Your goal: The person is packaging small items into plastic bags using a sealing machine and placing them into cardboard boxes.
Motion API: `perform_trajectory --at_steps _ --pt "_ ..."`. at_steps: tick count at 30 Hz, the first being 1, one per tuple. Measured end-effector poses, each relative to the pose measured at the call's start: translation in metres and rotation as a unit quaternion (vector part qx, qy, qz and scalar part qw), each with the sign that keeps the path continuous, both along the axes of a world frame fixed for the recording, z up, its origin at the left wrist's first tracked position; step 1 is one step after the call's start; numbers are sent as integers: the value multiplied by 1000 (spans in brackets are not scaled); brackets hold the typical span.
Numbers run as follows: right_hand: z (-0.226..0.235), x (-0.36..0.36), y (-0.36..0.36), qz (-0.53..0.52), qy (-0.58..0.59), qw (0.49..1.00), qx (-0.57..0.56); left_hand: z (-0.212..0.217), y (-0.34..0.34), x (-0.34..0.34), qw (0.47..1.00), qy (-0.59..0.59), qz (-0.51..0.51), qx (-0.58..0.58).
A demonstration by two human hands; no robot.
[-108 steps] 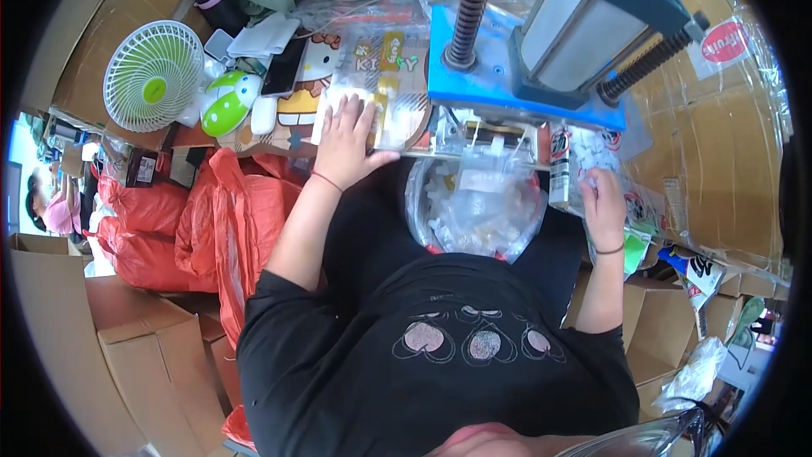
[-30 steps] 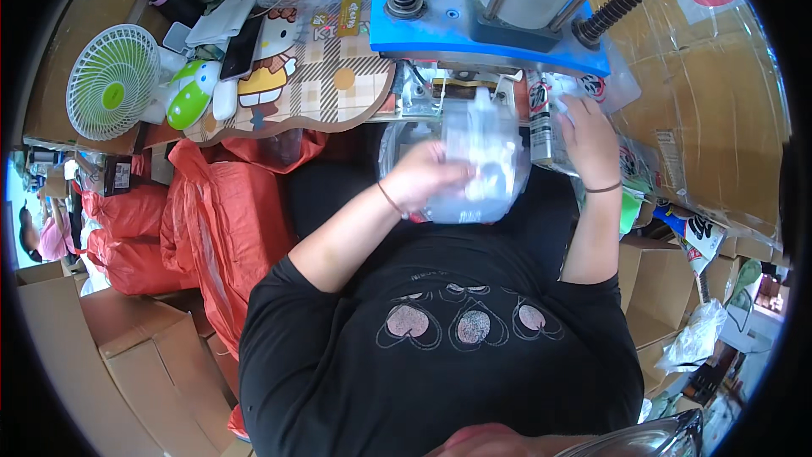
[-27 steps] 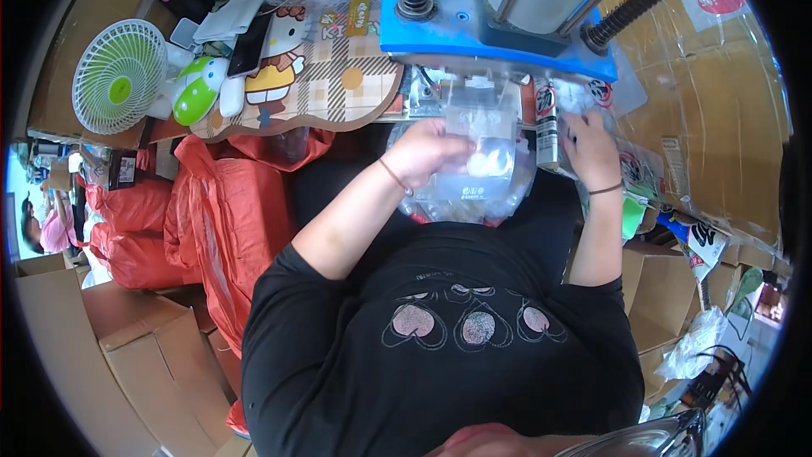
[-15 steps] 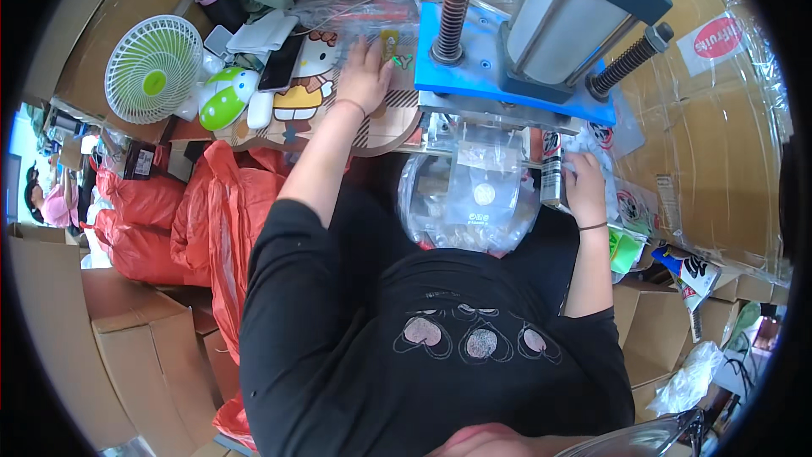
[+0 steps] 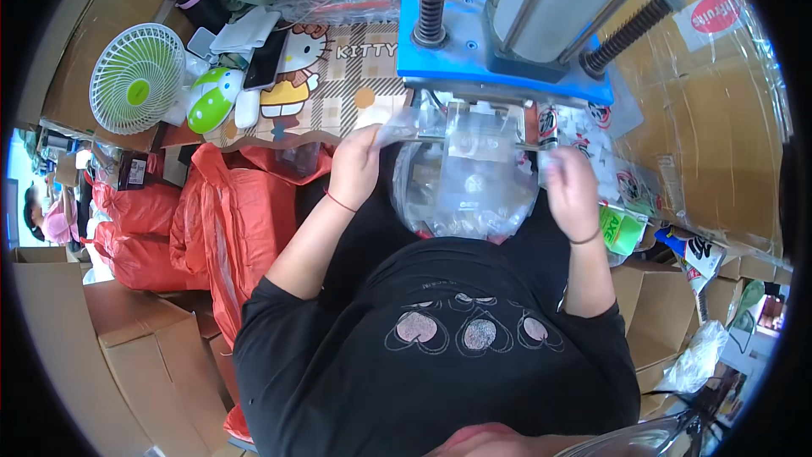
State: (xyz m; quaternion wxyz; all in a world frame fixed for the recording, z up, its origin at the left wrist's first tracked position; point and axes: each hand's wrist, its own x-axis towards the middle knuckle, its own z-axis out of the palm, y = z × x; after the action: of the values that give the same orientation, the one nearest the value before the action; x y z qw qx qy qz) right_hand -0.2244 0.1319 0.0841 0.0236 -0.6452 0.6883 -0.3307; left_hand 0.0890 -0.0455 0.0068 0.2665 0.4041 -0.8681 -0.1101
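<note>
My left hand (image 5: 355,171) pinches the left end of a thin clear plastic packet (image 5: 440,137) that stretches under the blue press machine (image 5: 499,51). My right hand (image 5: 568,186) is at the packet's right end, fingers curled on its edge by a small printed card (image 5: 548,123). Below both hands, in my lap, a large clear bag (image 5: 465,195) holds several small clear packets.
A cartoon-print mat (image 5: 330,85) covers the tabletop. On its left stand a green and white fan (image 5: 137,78), a green mouse-shaped gadget (image 5: 209,99) and a phone (image 5: 264,57). Red sacks (image 5: 220,220) and cardboard boxes (image 5: 110,355) lie at my left. Another person (image 5: 46,216) sits far left.
My left hand came back from the mat at the left to the front of the press and now holds a clear packet. My right hand rose to the packet's other end.
</note>
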Motion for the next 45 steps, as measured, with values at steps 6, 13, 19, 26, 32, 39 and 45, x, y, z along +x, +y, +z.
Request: perform_trajectory --at_steps 6,13,19,26,32,39,45 --pt "19 47 -34 169 -103 980 -25 16 43 -28 893 238 -123 362" --pt "26 43 -41 149 -77 986 -6 26 75 -53 766 286 -172 549" --pt "13 15 -24 196 -138 965 103 26 94 -73 572 278 -194 747" --pt "30 -9 8 28 -29 998 46 14 34 -96 558 373 -159 724" --pt "1 39 35 129 -79 988 33 7 12 -98 563 361 -108 736" --pt "-208 41 26 165 136 906 365 -14 9 -6 719 179 -25 671" --pt "-375 39 -24 209 80 846 485 -167 37 18 843 5 99 529"
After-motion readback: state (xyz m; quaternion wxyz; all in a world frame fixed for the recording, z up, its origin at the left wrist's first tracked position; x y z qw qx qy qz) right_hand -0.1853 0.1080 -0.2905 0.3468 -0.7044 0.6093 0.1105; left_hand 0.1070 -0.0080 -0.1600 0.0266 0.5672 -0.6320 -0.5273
